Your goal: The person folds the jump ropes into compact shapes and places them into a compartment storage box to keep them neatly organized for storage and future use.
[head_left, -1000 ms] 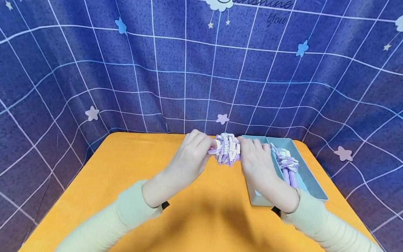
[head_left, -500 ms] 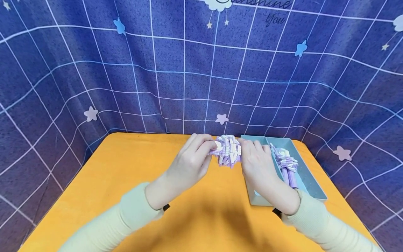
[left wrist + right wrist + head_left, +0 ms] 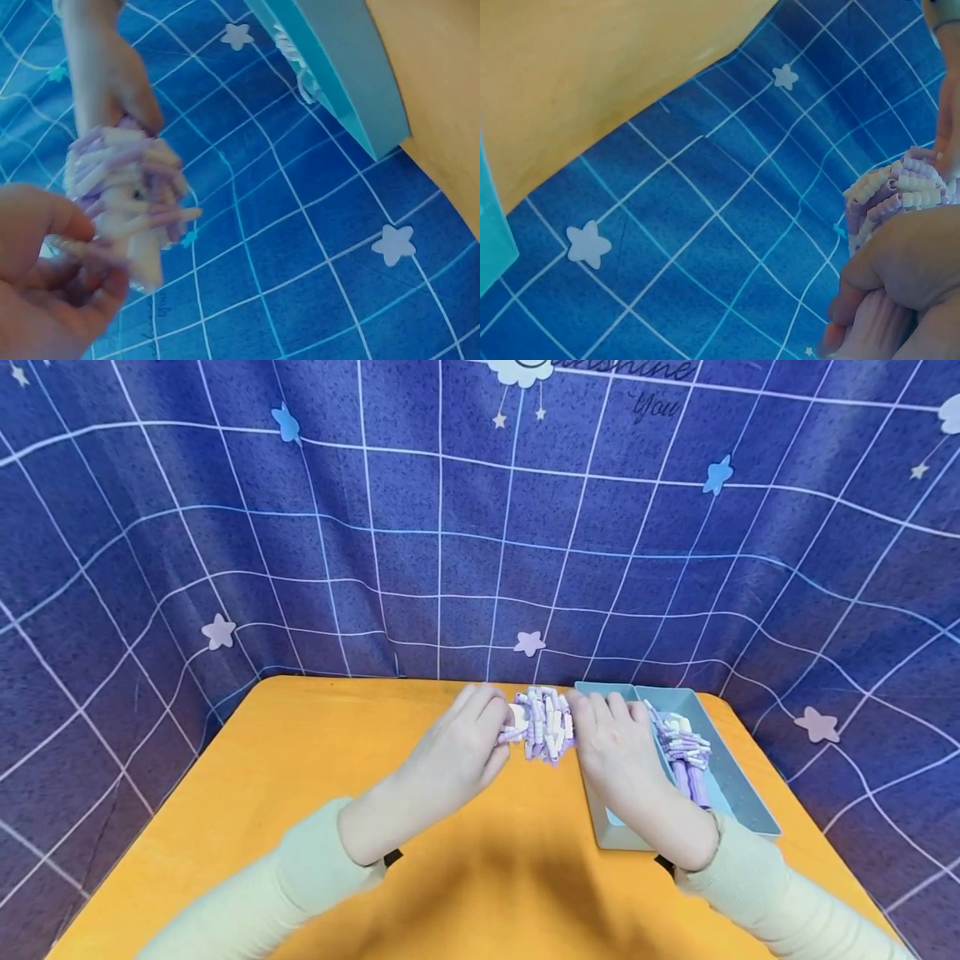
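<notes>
Between the two hands is a purple-and-white bundle [image 3: 546, 724] of short, ridged, looped strands, raised over the table. My left hand [image 3: 459, 739] pinches a thin strand at its left end, beside a pale core [image 3: 144, 259] seen in the left wrist view. My right hand [image 3: 611, 739] grips the other end; in the right wrist view its fingers curl round a pale, ribbed stem [image 3: 874, 326]. The bundle's exact kind does not show. A similar bundle [image 3: 686, 747] with purple ribbed stems lies in the right compartment of a blue-grey divided tray [image 3: 738, 777].
The tray stands on the right side of the orange-topped table [image 3: 322, 760], partly behind the right hand and forearm. A dark blue curtain [image 3: 405, 560] with a white grid and stars hangs along the back and both sides.
The left hand has shifted slightly down and its fingers have changed their pinch at the bundle's left end. The bundle has turned a little; the right hand keeps its grip nearly in place.
</notes>
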Demonstrator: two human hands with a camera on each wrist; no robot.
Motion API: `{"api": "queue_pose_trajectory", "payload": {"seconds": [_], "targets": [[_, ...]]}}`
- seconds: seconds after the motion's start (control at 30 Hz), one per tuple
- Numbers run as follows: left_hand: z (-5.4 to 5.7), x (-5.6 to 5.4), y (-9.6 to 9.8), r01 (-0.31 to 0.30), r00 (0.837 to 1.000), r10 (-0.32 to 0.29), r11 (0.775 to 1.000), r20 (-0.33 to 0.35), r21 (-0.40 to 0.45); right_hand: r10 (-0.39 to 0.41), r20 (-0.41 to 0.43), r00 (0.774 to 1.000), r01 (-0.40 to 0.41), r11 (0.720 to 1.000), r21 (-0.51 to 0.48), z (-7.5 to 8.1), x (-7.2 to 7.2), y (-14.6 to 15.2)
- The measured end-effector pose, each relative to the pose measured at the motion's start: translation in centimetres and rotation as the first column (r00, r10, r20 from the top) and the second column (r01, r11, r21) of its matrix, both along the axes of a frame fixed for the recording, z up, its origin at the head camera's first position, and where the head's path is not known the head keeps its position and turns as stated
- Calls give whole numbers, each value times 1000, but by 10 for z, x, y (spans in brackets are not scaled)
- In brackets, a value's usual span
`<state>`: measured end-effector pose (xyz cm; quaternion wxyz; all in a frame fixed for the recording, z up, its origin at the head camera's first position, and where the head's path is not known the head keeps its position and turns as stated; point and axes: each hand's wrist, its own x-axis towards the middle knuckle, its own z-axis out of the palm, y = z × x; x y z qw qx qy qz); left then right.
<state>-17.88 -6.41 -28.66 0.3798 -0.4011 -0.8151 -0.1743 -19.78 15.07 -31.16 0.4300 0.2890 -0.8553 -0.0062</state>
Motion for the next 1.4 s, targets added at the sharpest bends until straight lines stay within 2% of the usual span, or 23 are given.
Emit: {"api": "queue_pose_trajectory", "payload": {"seconds": [0.1, 0.2, 0.3, 0.43, 0.5, 0.57, 0.73, 0.83, 0.9, 0.97, 1.1, 1.17, 1.2, 1.27, 1.4], "targets": [[1, 1, -1, 0, 991, 3, 1000, 134, -25, 2, 8, 1000, -2, 1000, 21, -1, 0, 2], [2, 2, -3, 7, 969, 5, 999, 246, -47, 6, 6, 1000, -6, 999, 40, -2, 0, 3], [5, 3, -5, 36, 933, -10, 997, 360, -66, 21, -15, 1000, -21, 999, 47, -4, -2, 4], [8, 6, -8, 82, 873, -19, 991, 488, -108, 39, -36, 999, -37, 998, 57, -8, -4, 7], [8, 6, -8, 90, 857, -9, 987, 515, -131, 42, -17, 999, -41, 997, 64, -11, -4, 9], [6, 6, -7, 88, 862, -4, 986, 506, -142, 37, 18, 999, -38, 997, 74, -13, -3, 10], [-3, 2, -4, 78, 919, -47, 995, 391, -62, 43, 97, 994, -49, 997, 57, -14, -1, 12], [-7, 0, -3, 94, 942, -92, 995, 323, 8, 76, 134, 988, -82, 996, 36, -13, 0, 15], [-10, -2, -3, 101, 952, -106, 994, 287, 32, 113, 191, 975, -119, 993, 18, -12, 0, 17], [-12, -3, -3, 104, 960, -112, 994, 256, 44, 144, 271, 952, -150, 989, 3, -10, 1, 19], [-16, -6, -5, 92, 973, -98, 995, 210, 34, 195, 459, 867, -191, 980, -56, -8, 4, 25], [-17, -7, -6, 88, 976, -91, 996, 200, 21, 203, 520, 830, -193, 978, -74, -6, 6, 27], [-17, -7, -7, 86, 977, -87, 996, 195, 14, 205, 535, 820, -193, 978, -80, -6, 6, 28], [-18, -8, -8, 84, 981, -81, 996, 177, -6, 201, 541, 817, -188, 979, -81, -4, 7, 31], [-22, -10, -12, 75, 990, -70, 996, 119, -38, 195, 479, 856, -172, 981, -93, -3, 7, 36]]}}
